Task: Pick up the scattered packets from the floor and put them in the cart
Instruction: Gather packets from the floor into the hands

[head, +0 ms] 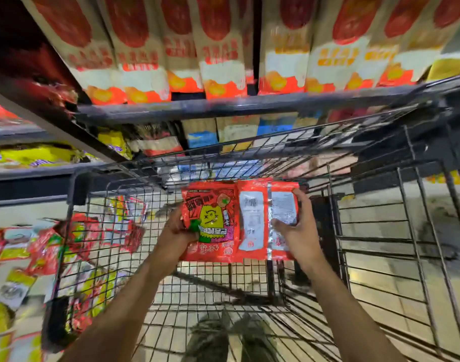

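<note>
I hold two red snack packets side by side over the wire cart (411, 231). My left hand (175, 231) grips the left packet (213, 223), which shows its front with a yellow cartoon figure. My right hand (299, 228) grips the right packet (257, 220), which shows its back with white label panels and a silver seam. Both packets hang inside the basket, above its mesh bottom. Several more red and yellow packets (41, 252) lie scattered on the floor to the left, seen partly through the cart's left wall.
Store shelves (223, 107) stocked with tall red-and-cream boxes rise just behind the cart. Lower shelves at the left hold yellow packs (35, 155). My shoes (231, 338) show under the cart's near end. Bare tiled floor (380, 199) lies to the right.
</note>
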A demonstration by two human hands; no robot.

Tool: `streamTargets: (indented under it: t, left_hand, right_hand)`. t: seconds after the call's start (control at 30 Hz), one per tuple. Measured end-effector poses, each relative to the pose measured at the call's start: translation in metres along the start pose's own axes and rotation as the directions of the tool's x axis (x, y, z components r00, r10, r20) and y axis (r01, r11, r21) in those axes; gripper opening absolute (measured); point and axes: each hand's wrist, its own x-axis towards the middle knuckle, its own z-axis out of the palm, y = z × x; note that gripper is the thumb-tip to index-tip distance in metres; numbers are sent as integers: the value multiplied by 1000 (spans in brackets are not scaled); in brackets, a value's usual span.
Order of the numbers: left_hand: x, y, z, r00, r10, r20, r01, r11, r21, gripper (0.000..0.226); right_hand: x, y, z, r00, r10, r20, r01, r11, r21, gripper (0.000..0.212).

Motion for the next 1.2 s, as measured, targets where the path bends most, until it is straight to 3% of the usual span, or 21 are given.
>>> streamTargets:
  t: [0.23, 0.43, 0.57, 0.63, 0.73, 0.87, 1.0, 1.13, 1.2]
  left_hand:
    - [83, -43, 14, 994, -27, -107, 39, 993, 112, 79]
    - [96, -47, 30, 972, 12, -234, 30, 984, 175, 67]
    - [99, -52, 40, 935, 179, -306, -83, 950, 302, 55]
    - [100, -59, 40, 896, 276, -348, -126, 909, 396, 55]
    - [92, -57, 35, 877, 365, -313, -115, 791, 601, 63]
    - [48, -23, 26, 907, 370, -202, -46, 563, 825, 86]
    - [-21, 30, 21, 914, 387, -123, -45, 396, 917, 78]
    - [-108, 87, 23, 903, 425, -58, -20, 177, 984, 85]
    - [-151, 108, 20, 902, 426, -73, 1, 166, 986, 82]
  right_hand:
    - [78, 73, 21, 1000, 10, -13, -11, 998, -59, 83]
    - [101, 93, 39, 1000, -26, -12, 25, 995, -101, 86]
    - [99, 88, 44, 994, -105, -34, 97, 976, -193, 85]
    - [95, 86, 41, 986, -167, -21, 151, 935, -322, 79]
    - [86, 74, 31, 980, -177, 86, 195, 825, -530, 72]
    - [51, 13, 12, 978, -115, 176, 204, 726, -656, 62]
    - [5, -60, -19, 958, -139, 252, 285, 579, -764, 61]
    - [-51, -126, -38, 932, -215, 292, 359, 433, -827, 60]
    - [-84, -158, -46, 907, -250, 339, 414, 387, -824, 61]
